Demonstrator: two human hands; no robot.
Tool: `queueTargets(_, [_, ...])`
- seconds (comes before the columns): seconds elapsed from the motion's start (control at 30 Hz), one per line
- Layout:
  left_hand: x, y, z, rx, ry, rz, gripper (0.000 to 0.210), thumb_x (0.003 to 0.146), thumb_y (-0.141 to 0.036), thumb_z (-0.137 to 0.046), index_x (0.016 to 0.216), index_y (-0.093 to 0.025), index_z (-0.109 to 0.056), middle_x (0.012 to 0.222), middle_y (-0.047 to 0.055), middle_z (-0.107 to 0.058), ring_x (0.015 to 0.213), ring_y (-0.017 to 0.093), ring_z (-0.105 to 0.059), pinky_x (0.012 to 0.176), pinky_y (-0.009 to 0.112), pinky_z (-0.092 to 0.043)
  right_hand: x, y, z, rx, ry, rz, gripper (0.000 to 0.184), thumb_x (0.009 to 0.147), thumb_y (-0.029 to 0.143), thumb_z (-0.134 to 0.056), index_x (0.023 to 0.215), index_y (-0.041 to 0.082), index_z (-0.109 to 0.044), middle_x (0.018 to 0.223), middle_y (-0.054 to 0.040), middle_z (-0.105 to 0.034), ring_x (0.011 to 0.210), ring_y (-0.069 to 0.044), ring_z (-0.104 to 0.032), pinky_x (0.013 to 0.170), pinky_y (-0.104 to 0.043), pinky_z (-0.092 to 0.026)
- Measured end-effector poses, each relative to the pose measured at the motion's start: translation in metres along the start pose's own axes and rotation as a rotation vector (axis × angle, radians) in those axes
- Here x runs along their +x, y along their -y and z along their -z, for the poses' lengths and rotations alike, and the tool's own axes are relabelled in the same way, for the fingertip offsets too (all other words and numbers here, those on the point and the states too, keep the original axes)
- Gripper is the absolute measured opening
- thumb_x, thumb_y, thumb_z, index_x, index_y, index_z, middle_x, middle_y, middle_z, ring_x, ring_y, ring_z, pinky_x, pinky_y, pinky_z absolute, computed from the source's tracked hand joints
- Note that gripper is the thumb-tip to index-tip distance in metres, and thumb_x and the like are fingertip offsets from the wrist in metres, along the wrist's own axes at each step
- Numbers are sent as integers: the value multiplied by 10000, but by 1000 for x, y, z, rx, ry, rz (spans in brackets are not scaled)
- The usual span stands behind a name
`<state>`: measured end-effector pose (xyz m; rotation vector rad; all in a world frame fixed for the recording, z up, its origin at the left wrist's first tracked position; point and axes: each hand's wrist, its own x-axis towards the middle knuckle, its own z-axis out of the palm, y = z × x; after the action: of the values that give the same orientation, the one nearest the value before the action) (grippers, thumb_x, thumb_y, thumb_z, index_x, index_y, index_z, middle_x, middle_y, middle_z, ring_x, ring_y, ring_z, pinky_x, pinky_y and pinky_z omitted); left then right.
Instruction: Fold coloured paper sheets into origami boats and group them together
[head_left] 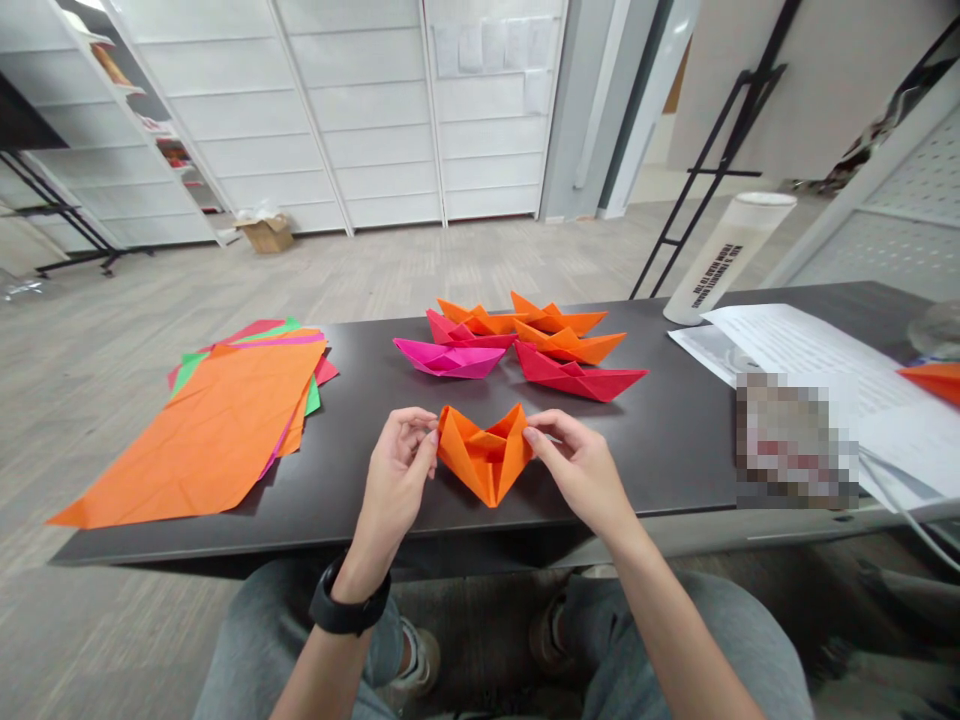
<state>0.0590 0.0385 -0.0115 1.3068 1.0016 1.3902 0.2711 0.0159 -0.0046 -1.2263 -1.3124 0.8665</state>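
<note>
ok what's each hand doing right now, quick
Left hand: closed, pinching one upper corner of the orange folded paper between thumb and fingers.
Right hand: closed, pinching the opposite upper corner of the same paper.

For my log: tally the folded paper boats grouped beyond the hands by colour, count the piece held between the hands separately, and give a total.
Orange boats: 3
Red boats, one of them pinkish: 2
Magenta boat: 1
Held orange piece: 1
Total: 7
</note>
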Motion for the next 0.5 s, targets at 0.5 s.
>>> queueTargets(0.5, [3, 4, 4, 105, -11, -58, 114, 740, -233, -801, 826, -181, -747, 1028, 57, -645, 871, 162, -650, 745, 249, -537, 1, -15, 1, 105, -120, -42, 336, 876, 560, -652, 868, 238, -555, 969, -64, -694, 852, -227, -669, 716, -355, -613])
